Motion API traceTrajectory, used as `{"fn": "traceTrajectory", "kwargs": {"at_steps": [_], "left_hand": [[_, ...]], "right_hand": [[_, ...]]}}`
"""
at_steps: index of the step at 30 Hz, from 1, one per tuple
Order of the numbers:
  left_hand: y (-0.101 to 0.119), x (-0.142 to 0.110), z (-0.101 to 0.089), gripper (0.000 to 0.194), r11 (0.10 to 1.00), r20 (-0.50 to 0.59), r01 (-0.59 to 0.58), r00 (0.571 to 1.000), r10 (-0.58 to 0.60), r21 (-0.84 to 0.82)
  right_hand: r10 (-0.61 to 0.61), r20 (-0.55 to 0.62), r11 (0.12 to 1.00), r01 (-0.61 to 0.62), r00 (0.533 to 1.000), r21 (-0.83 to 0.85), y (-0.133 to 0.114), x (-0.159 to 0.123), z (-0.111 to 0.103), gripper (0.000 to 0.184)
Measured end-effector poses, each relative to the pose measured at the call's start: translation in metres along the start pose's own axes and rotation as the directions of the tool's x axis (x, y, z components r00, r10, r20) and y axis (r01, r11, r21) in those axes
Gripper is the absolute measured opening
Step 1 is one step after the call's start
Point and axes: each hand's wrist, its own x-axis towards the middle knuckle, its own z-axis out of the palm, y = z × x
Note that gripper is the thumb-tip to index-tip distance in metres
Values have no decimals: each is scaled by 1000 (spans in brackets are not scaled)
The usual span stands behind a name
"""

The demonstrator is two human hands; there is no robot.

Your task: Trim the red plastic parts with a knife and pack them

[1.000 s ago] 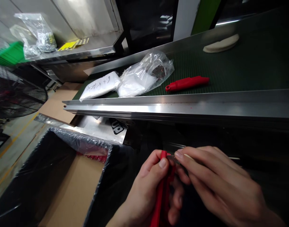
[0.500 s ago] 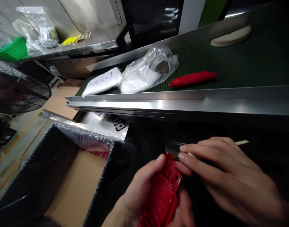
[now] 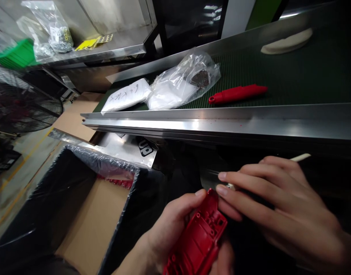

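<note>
Your left hand [image 3: 175,217], at the bottom centre of the frame, is closed around a red moulded plastic shell [image 3: 192,248], thumb along its upper left edge and fingers wrapped beneath. The shell lies tilted, its hollow inner face with ribs and small round posts turned up, its narrow end pointing towards the top of the frame; its lower end runs out of the picture.

Your right hand [image 3: 284,214], at the lower right, has its fingers drawn together on a slender cream-coloured stick-like tool [image 3: 301,157], whose rear end sticks out above the knuckles. The front end shows only as a small pale bit between the fingertips, just beside the shell's narrow end; you cannot tell here whether it touches.

Above your hands, a dark green ribbed conveyor belt [image 3: 284,80] crosses the frame behind a shiny metal rail [image 3: 192,124]. On it, right of centre, lies a long red plastic piece [image 3: 238,94]; left of that are a clear plastic bag [image 3: 182,82] and a white packet with handwriting [image 3: 126,94]. A pale curved piece [image 3: 287,42] lies at the upper right. A box lined with black plastic [image 3: 29,221] fills the lower left.
</note>
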Motion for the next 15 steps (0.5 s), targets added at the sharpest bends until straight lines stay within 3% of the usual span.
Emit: {"fn": "traceTrajectory", "kwargs": {"at_steps": [7,11,15], "left_hand": [[3,-1,-1,61,999,-56,44,998,-42,29],[6,-2,0,56,997,-167,46,985,-34,64],[8,-5,7,52,973,-104,51,994,-28,223]], "right_hand": [[-7,39,1000,7,999,19,2,-1,-1,41],[-41,63,999,40,997,3,2,-3,-1,41],[-31,45,998,34,998,-54,10,-5,-5,40]]}}
